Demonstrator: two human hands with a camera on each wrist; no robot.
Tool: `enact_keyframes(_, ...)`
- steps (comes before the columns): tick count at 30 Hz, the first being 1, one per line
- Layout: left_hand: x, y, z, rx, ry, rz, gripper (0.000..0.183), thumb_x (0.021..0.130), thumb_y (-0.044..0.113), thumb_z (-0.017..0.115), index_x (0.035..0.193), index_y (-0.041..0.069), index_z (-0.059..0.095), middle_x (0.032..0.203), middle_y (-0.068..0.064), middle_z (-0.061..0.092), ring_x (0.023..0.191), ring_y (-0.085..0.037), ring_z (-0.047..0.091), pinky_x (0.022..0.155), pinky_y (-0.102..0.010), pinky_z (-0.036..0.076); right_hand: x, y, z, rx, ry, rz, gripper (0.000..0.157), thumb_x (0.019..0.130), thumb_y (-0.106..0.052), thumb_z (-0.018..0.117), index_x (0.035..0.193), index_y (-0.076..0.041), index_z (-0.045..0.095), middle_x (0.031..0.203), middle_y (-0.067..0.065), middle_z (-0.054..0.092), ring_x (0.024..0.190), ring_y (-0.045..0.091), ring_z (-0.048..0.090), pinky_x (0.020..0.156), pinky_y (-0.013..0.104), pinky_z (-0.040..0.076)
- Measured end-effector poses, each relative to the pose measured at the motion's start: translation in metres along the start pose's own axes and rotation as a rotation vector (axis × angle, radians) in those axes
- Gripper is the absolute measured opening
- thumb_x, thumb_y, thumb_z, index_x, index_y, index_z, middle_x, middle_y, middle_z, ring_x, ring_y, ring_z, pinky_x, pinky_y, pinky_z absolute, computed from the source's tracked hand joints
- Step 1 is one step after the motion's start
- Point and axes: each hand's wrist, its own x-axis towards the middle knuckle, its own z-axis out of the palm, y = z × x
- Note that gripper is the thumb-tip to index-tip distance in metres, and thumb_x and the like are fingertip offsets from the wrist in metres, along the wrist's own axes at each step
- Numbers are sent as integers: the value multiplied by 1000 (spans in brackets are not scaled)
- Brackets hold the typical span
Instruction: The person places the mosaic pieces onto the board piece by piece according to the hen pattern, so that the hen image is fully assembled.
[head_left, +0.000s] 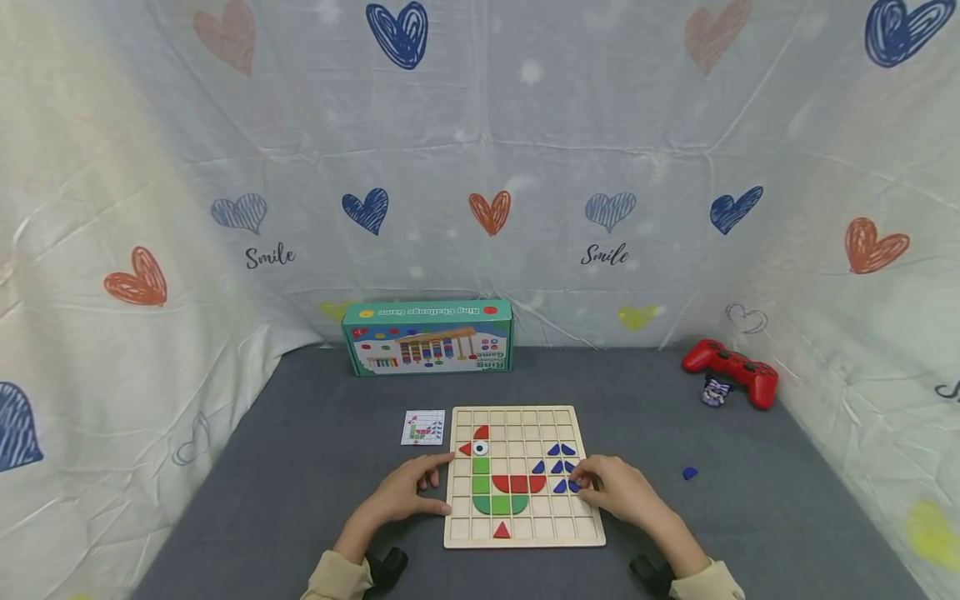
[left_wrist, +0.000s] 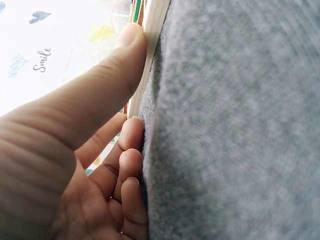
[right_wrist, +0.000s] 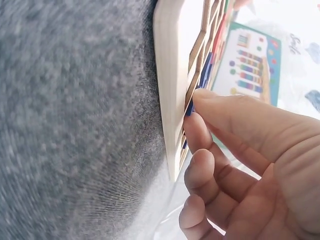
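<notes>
A wooden grid board (head_left: 555, 529) lies on the grey cloth, bearing red, green and blue shaped pieces and a round eye piece (head_left: 480, 448). My left hand (head_left: 401, 490) rests against the board's left edge, thumb and index finger spread along it, the other fingers loosely bent. At the right edge, my right hand (head_left: 618, 490) pinches a small blue piece (right_wrist: 189, 107) between thumb and index finger, at the grid's surface. Several blue pieces (head_left: 555, 449) sit in cells beside that hand; fingertips partly cover the nearest ones.
A pattern card (head_left: 422, 427) lies left of the board's top corner. Behind stands a green game box (head_left: 431, 337). To the right are a loose blue piece (head_left: 689, 473), a red game controller (head_left: 731, 371) and a small dark figure (head_left: 715, 392). A heart-print curtain (head_left: 420, 167) encloses the table.
</notes>
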Motion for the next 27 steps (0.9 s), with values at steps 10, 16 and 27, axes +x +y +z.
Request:
enact_keyframes(10, 1, 0, 0, 6, -3, -5, 77, 70, 39, 79, 135, 12, 48, 86, 1, 48, 70, -9, 39, 63, -25, 32, -3, 2, -3, 7, -6, -33, 16, 75, -11, 73, 91, -15, 70, 76, -10, 56, 58, 1, 40, 52, 21, 34)
enact_keyframes(16, 1, -1, 1, 5, -5, -11, 77, 70, 39, 79, 135, 13, 48, 86, 1, 48, 70, -9, 39, 63, -25, 32, -6, 4, -9, 9, 15, -6, 16, 77, -13, 73, 93, -16, 70, 79, -10, 57, 57, 1, 40, 51, 21, 34)
enact_keyframes(27, 1, -1, 1, 0, 0, -11, 77, 69, 37, 80, 134, 11, 49, 85, 1, 48, 70, -10, 39, 62, -25, 32, -15, 25, -16, -16, 92, 99, 18, 75, -16, 76, 91, -21, 70, 81, -12, 58, 56, 1, 41, 51, 22, 35)
